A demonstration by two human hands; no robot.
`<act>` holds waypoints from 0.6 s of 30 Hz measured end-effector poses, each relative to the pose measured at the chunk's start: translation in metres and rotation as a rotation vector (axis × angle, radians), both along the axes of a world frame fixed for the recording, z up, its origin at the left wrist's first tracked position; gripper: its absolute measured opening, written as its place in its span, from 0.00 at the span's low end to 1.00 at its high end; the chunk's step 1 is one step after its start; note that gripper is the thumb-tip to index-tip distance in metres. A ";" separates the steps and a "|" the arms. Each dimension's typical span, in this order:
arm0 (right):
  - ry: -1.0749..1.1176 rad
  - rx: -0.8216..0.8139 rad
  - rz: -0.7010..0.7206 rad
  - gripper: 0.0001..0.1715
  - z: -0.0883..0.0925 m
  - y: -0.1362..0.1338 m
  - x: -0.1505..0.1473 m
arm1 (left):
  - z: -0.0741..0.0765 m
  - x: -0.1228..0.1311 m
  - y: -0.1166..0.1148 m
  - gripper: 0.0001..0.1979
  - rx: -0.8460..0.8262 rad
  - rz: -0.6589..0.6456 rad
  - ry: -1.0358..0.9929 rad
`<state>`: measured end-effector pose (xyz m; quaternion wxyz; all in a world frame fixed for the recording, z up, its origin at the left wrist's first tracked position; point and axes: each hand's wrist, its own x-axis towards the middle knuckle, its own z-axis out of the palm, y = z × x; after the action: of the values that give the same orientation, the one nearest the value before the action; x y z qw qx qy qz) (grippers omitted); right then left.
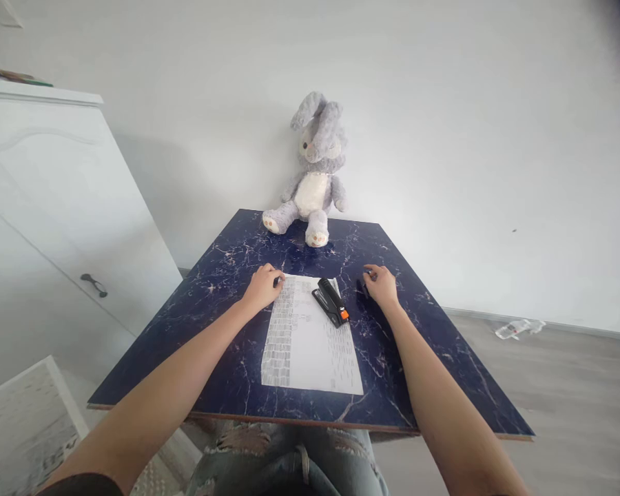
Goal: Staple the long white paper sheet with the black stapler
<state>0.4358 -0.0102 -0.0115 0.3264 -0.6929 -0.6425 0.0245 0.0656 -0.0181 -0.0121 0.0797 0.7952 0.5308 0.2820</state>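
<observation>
At the upper left corner of a printed paper sheet point(315, 351), my left hand point(263, 286) has its fingers curled round a small black object point(275, 282), whose kind I cannot make out. A black stapler point(331, 302) with an orange end lies slantwise on the upper right part of the sheet. To the right of the stapler, apart from it, my right hand point(381, 284) rests on the table. Its fingers are loosely bent with a gap between them, and I see nothing held there. A dark patch beside its fingertips may be shadow.
The dark blue marbled table point(227, 372) stands close to the wall. A grey plush rabbit point(313, 172) sits at its far edge. On the left is a white cabinet point(56, 193) with a dark handle. Crumpled clear plastic point(519, 328) lies on the floor at right.
</observation>
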 end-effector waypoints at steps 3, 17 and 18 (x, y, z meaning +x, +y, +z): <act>0.096 0.058 0.163 0.21 0.008 -0.010 -0.029 | 0.002 0.001 -0.001 0.08 -0.008 0.010 0.006; 0.269 -0.282 0.618 0.20 0.036 -0.050 -0.101 | 0.000 -0.001 0.000 0.10 -0.011 0.010 -0.033; 0.248 -0.298 0.592 0.19 0.038 -0.051 -0.098 | 0.000 -0.001 0.000 0.10 -0.009 0.010 -0.038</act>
<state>0.3377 -0.0607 0.0261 0.2760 -0.5083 -0.7604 0.2953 0.0648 -0.0179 -0.0121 0.0920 0.7865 0.5345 0.2952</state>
